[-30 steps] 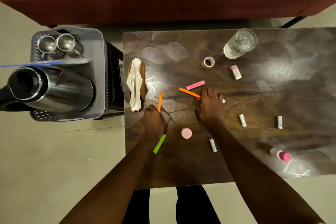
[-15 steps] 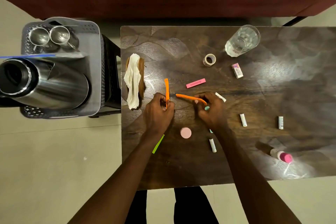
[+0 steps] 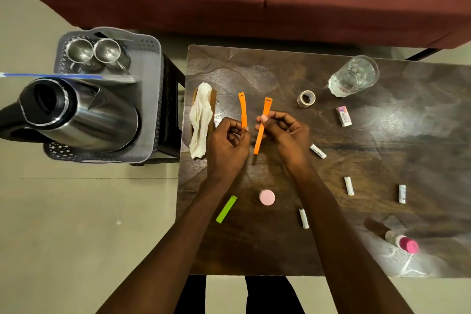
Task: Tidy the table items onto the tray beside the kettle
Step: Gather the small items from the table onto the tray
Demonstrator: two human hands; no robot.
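left hand (image 3: 226, 144) pinching short orange strip (image 3: 242, 109), right hand (image 3: 286, 132) pinching long orange strip (image 3: 262, 126), seemingly lifted above table (image 3: 356, 250)

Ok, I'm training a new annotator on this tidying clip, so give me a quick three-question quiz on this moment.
1. True or false: the left hand and the right hand each hold an orange strip.
2. What lies on the table nearest the left forearm: A) green strip B) tape roll C) glass?
3. Fill in: two steel cups stand in the grey ___ with the kettle.

Key: 1 true; 2 A; 3 tray.
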